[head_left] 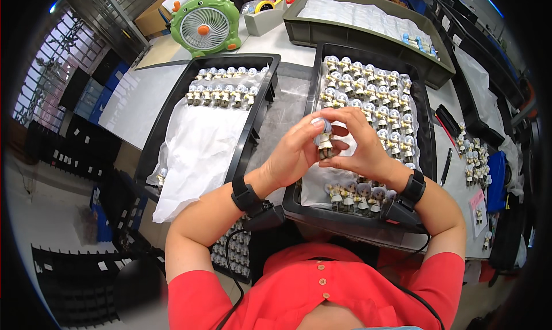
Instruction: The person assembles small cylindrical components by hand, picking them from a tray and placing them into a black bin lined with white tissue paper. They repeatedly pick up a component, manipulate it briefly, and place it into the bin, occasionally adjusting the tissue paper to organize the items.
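Observation:
A small figurine [325, 145] with pale grey-blue hair, a white and yellow outfit and dark legs is held upright between my two hands. My left hand [290, 151] pinches it from the left, a thumb near its head. My right hand [368, 149] curls round its other side, index finger high and thumb low by its feet. Beneath my hands is a black tray [292, 199] with many similar figurines [368, 79] in rows on white sheeting. Another group of figurines [357, 195] sits along its near edge, partly behind my right wrist.
At left, another black tray [150, 151] holds figurines [222, 95] and a white sheet [198, 137]. Behind stand a green fan [206, 24], a tape dispenser [264, 18] and a large grey-green bin [368, 35]. Loose figurines [476, 163] and a black pen [446, 166] lie at right.

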Demonstrator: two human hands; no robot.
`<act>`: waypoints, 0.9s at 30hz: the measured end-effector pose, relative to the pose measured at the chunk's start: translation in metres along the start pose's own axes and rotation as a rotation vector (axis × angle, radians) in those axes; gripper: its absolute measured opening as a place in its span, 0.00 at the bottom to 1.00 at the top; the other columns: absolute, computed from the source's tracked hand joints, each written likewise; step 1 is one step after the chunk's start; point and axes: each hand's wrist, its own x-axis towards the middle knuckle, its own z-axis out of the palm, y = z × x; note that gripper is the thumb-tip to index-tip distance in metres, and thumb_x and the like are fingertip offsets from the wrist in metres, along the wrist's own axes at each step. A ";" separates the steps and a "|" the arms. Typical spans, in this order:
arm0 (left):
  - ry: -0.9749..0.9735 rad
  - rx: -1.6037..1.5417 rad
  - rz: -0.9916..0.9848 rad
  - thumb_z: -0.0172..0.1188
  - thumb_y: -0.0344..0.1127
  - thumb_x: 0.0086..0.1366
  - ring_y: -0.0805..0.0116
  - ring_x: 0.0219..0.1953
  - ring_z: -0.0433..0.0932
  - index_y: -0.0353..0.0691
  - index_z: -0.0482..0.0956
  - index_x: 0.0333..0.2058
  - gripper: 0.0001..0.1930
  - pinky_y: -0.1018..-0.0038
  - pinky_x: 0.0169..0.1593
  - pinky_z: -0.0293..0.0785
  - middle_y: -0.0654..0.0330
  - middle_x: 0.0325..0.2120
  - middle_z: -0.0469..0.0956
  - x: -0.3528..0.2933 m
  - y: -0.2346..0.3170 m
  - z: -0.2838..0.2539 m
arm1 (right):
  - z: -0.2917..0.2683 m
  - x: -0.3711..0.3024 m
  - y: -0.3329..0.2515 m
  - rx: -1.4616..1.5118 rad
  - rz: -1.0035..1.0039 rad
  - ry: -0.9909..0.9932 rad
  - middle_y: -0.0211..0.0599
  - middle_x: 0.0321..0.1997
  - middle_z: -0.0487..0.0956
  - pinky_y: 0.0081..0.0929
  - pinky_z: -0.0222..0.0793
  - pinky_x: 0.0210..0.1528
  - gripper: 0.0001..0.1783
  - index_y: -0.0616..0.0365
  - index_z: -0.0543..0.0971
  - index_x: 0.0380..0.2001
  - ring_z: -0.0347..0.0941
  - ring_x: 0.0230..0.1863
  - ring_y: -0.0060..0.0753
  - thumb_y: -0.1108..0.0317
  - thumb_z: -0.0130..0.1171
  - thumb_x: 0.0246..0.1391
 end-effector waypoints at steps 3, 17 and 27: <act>0.088 0.039 0.061 0.44 0.41 0.68 0.68 0.40 0.75 0.37 0.62 0.55 0.20 0.71 0.44 0.73 0.57 0.40 0.74 0.002 0.000 -0.004 | -0.006 -0.001 0.004 0.094 0.064 -0.021 0.35 0.40 0.72 0.30 0.62 0.49 0.38 0.53 0.69 0.53 0.68 0.44 0.36 0.65 0.72 0.34; 0.168 0.163 -0.098 0.55 0.35 0.63 0.73 0.36 0.75 0.42 0.52 0.60 0.29 0.73 0.40 0.72 0.59 0.41 0.69 -0.005 0.003 0.004 | -0.034 -0.026 0.015 -0.521 0.423 -0.742 0.41 0.34 0.75 0.37 0.69 0.38 0.24 0.57 0.75 0.35 0.74 0.36 0.46 0.58 0.66 0.32; 0.010 1.034 0.162 0.56 0.33 0.59 0.72 0.40 0.70 0.43 0.62 0.56 0.25 0.73 0.45 0.67 0.61 0.41 0.70 -0.009 -0.014 0.010 | -0.037 -0.010 0.008 -0.369 0.498 -0.605 0.44 0.32 0.75 0.35 0.69 0.39 0.17 0.62 0.76 0.30 0.73 0.35 0.47 0.64 0.58 0.34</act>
